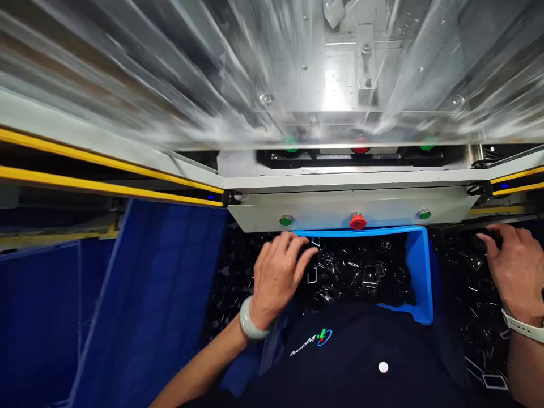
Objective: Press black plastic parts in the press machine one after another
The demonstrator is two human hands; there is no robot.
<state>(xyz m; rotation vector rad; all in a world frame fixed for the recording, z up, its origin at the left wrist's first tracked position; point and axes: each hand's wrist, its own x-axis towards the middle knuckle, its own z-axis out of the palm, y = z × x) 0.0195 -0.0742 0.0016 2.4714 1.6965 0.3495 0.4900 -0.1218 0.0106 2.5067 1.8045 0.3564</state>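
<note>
My left hand point(278, 272), with a pale bangle at its wrist, hovers by the left end of a bright blue bin point(419, 277). Its fingers are bent and the thumb stands apart; I see nothing in it. Small black and shiny frame-shaped parts point(352, 266) fill the bin. At the far right is my right hand point(516, 260), over another heap of similar parts point(467, 266). Its thumb and fingers are spread, holding nothing that I can see. A pale band circles that wrist.
Ahead, a pale machine panel point(314, 207) carries a red button point(357, 221) between two green buttons point(285, 220). A clear plastic curtain point(178, 85) hangs before the metal fixture point(368, 56). Yellow-edged bars point(106, 153) flank the opening. Dark blue crates point(148, 272) stand left.
</note>
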